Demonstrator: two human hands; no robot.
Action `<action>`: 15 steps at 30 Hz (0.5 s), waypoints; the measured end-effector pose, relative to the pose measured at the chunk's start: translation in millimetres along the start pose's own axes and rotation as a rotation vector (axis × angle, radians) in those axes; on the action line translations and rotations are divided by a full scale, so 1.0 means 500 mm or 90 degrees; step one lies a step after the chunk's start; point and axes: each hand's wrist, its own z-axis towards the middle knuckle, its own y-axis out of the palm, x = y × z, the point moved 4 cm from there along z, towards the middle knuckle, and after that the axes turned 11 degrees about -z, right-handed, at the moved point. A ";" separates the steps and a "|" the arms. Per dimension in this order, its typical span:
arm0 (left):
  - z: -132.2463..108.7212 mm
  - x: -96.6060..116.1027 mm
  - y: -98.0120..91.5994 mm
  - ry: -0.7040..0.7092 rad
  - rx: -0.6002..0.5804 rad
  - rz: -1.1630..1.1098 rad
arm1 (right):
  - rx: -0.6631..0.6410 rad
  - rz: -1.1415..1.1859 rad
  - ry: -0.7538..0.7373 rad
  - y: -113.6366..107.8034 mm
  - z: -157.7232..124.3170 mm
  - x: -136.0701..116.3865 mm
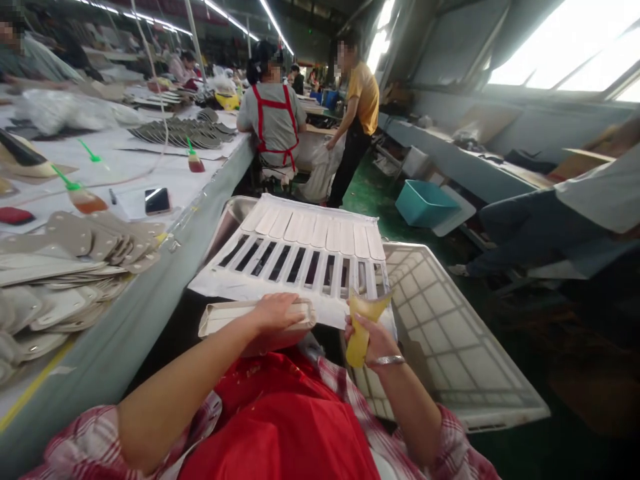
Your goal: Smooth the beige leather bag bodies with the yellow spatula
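Observation:
My left hand (279, 311) lies over a long box-like bundle of off-white pieces (230, 319) in my lap, its fingers stretched across the top near the right end. In my right hand (381, 343) is a yellow piece with a flared, fan-shaped upper end (367, 310); its exact kind is unclear. Just ahead of both hands a white slotted board (220, 283) lies tilted, with dark gaps between its slats. Along its far part runs a row of several off-white strips (320, 232), side by side.
To the right stands a white plastic crate (450, 320). The worktable (200, 193) on the left carries stacked beige pieces (100, 237), glue bottles (87, 199) and a phone (157, 200). Co-workers (274, 113) are ahead, and a teal bin (425, 203) stands on the floor.

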 end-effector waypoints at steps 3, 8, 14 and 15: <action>0.001 0.008 0.016 0.018 -0.026 -0.006 | 0.034 0.072 -0.074 0.051 0.027 -0.018; 0.004 0.015 0.042 0.061 0.036 0.071 | 0.049 -0.014 -0.242 0.140 0.070 -0.017; -0.001 0.018 0.058 0.065 0.099 0.096 | 0.068 -0.019 -0.232 0.169 0.106 0.021; -0.001 0.020 0.058 0.075 0.108 0.108 | 0.085 -0.020 -0.235 0.169 0.110 0.028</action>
